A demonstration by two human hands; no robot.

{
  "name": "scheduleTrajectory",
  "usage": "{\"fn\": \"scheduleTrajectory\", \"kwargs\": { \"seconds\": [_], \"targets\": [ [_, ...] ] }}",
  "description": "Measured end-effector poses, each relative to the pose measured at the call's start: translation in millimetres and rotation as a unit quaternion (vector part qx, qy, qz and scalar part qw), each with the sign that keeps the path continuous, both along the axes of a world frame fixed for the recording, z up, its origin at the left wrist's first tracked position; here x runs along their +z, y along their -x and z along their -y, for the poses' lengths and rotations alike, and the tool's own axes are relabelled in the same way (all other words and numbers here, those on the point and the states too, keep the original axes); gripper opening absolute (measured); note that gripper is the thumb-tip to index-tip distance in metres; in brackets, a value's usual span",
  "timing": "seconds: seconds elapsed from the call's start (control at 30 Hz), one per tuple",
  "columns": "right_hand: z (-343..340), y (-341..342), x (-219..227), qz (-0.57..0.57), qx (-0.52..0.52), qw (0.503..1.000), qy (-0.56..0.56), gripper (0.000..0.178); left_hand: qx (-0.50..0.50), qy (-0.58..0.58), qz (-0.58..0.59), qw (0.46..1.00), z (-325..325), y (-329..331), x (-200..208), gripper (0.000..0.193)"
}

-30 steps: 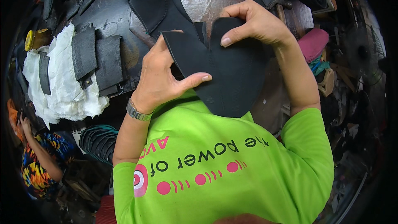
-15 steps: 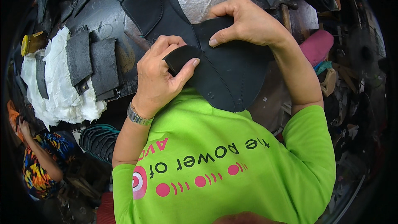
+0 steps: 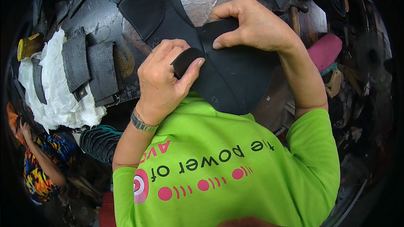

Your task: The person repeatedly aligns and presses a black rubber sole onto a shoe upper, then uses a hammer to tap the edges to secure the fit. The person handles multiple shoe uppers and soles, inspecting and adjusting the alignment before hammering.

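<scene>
A black stitched leather shoe upper (image 3: pixel 235 77) stretches from the far side of the bench toward my green shirt. A seam runs down its middle, and its rounded near end rests against the shirt. My left hand (image 3: pixel 162 77), with a metal watch on the wrist, pinches the left edge and curls a flap up between thumb and fingers. On the other side of the seam, my right hand (image 3: pixel 252 27) grips the far right edge, thumb on top and fingers mostly hidden underneath. Both hands are closed on the leather.
White crumpled sheeting (image 3: pixel 54 96) at left carries black leather strips (image 3: pixel 75 63), near a yellowish jar (image 3: pixel 28 47). A hammer (image 3: pixel 295 20) lies at far right, beside a pink pad (image 3: pixel 326 52). A co-worker's arm (image 3: pixel 45 162) shows at lower left, near a stack of dark pieces (image 3: pixel 99 143).
The view has shifted slightly, so the bench things sit a little differently. Both hands keep their grip; the flap at my left hand looks slightly more upright.
</scene>
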State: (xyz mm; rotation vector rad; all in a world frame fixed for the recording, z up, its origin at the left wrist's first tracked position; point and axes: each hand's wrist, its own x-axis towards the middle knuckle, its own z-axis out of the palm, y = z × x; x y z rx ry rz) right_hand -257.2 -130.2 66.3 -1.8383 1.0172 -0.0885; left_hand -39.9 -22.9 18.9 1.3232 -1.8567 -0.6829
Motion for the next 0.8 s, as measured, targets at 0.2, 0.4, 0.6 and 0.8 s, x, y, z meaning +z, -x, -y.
{"fn": "scheduleTrajectory", "kwargs": {
  "seconds": [0.2,0.4,0.6,0.8],
  "targets": [
    [0.6,-3.5,-0.6,0.015,0.020,0.999,0.041,0.032,0.015,0.029,0.018,0.999,1.6,6.5,-0.4,0.023],
    [-0.8,-3.8,0.7,-0.015,0.030,0.998,0.046,0.033,0.013,0.035,0.037,0.999,1.2,8.8,-0.2,0.022],
    [-6.9,-2.5,-2.8,0.002,0.041,0.994,0.105,0.033,0.018,0.032,0.025,0.999,0.4,10.2,0.7,0.020],
    [-13.5,6.9,-3.6,0.056,-0.064,0.992,0.096,0.023,0.028,0.035,0.033,0.998,-0.2,11.7,1.9,0.022]
  ]
}}
